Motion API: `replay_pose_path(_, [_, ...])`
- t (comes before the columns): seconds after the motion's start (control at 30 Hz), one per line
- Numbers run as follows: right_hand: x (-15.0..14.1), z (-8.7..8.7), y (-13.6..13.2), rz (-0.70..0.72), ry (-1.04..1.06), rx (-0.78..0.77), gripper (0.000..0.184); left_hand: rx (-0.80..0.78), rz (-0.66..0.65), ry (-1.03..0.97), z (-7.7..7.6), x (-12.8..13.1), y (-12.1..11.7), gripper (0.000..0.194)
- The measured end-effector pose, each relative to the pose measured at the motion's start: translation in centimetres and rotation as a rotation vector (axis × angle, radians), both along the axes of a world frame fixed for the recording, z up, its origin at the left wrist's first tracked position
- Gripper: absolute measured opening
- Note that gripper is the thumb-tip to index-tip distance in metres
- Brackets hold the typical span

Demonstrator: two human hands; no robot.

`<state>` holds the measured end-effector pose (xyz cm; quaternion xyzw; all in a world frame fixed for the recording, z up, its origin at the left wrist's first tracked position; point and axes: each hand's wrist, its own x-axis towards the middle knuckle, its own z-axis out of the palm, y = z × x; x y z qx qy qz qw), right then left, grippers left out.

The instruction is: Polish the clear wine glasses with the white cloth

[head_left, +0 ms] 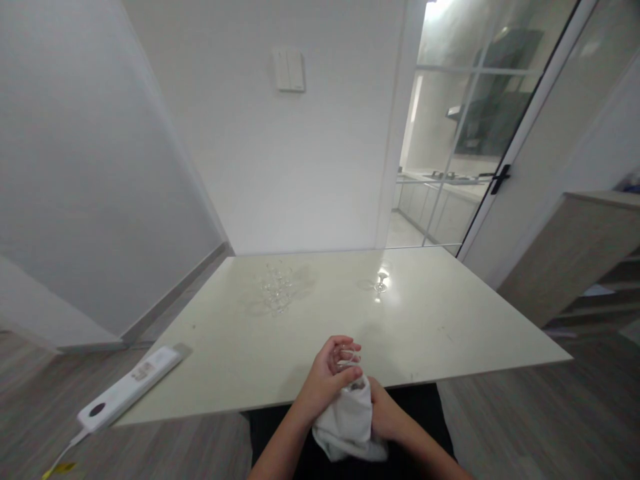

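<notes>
Glass rests in left hand, apparently touching cloth.

Pale walls, wood-look floor, glazed door.

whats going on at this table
Someone seated at the pale table is handling a small clear glass with both bare hands. The left hand is wrapped around the glass, and the right hand holds a white cloth against its lower end. A cluster of clear glasses stands toward the far left of the table, and one stemmed glass stands by itself to the right. A white power strip lies at the near left corner.
</notes>
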<state>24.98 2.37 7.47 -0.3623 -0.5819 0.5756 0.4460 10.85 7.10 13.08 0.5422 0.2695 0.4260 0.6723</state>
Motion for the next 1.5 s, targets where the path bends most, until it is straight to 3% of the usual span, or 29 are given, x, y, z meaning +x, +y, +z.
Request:
replay_pose_path(0.1, [0.1,0.8,-0.3,0.048,0.0,-0.05,0.018,-0.007,-0.037,-0.017,-0.2,-0.2,0.0,0.05])
replay_pose_path(0.3, [0.8,0.8,-0.3,0.146,-0.018,-0.059,0.017,0.083,-0.146,-0.003,1.2,-0.7,-0.5,0.047])
replay_pose_path(0.57, [0.7,0.4,0.0,0.153,-0.026,-0.016,0.019,0.087,-0.14,0.004,1.1,-0.9,-0.5,0.046])
replay_pose_path(0.87, [0.7,1.4,-0.1,0.134,0.021,-0.054,0.018,0.108,-0.123,0.057,1.7,-0.9,-0.8,0.047])
replay_pose_path(1.03, [0.2,1.9,0.4,0.053,0.057,-0.062,0.015,0.056,-0.068,-0.007,1.1,-0.5,-0.5,0.051])
replay_pose_path(1.13, [-0.4,1.7,0.8,-0.078,0.191,-0.134,0.018,0.002,0.032,-0.069,0.6,-0.4,-0.1,0.052])
replay_pose_path(1.27, [-0.8,1.2,0.4,-0.184,0.453,-0.41,0.03,-0.019,0.106,-0.07,0.7,-0.4,0.2,0.047])
replay_pose_path(1.33, [-0.9,1.0,0.0,-0.184,0.506,-0.515,0.033,-0.016,0.139,-0.052,1.0,-0.6,0.2,0.046])
replay_pose_path(1.5, [-0.2,0.0,1.0,-0.15,0.611,-0.58,0.045,0.02,0.18,-0.053,1.4,-1.0,-0.2,0.047])
